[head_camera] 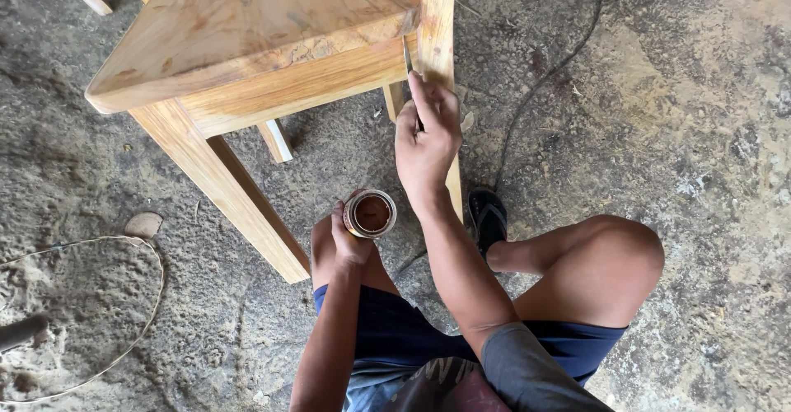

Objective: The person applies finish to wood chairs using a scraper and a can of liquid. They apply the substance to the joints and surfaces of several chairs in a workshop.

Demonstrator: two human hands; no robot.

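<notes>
- On the concrete floor [676, 132], in the head view, we are crouching beside a wooden chair [247, 41] of pale, unfinished-looking timber, with a black sandal [488, 214] under our right foot.
- We are holding the right hand [427, 140] up at the joint where the seat rail meets the upright post [438, 25]; its fingers are pinching a thin tool [408, 56] whose tip is touching that corner. We cannot tell whether it is a small brush or a blade.
- We are gripping a small round jar [371, 213] in the left hand [348, 239], fingers wrapped about its side, mouth up, showing a reddish-brown filling. It is sitting just above our left knee, near the chair's front leg [231, 189].
- We are judging the work as partly done: the wood near the joint is looking warmer in tone than the legs, though light may be causing that, and much of the frame is looking untreated.
- A dark cable [544, 74] is running across the floor beyond the post, and a thin wire loop [124, 297] is lying at the left.
</notes>
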